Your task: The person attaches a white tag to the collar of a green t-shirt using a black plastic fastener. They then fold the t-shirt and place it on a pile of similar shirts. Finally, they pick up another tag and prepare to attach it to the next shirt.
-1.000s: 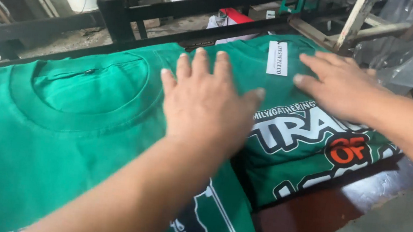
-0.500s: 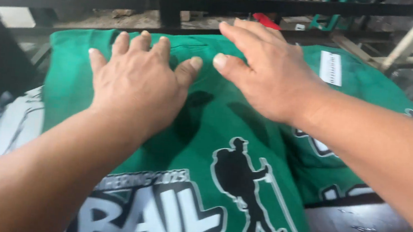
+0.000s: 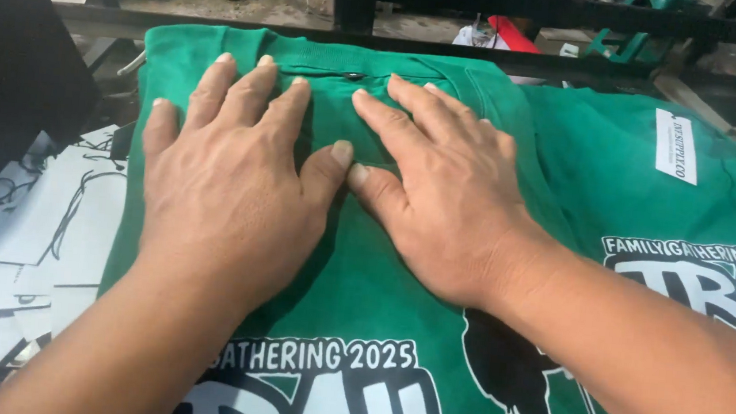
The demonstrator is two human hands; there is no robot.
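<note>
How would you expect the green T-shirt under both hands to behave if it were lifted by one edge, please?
The green T-shirt would probably droop limply: it lies flat and creases under the left hand and right hand. It looks light, being thin fabric. It may slide rather than stay put, since it overlaps the second green shirt.

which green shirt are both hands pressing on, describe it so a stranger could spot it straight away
Start at the dark metal frame running across the top. Just below it lie two green cotton T-shirts with white and black printing. The one meant is the left green T-shirt, with the left hand and right hand flat near its collar; unlike the right green T-shirt, it carries no white rectangular tag.
</note>
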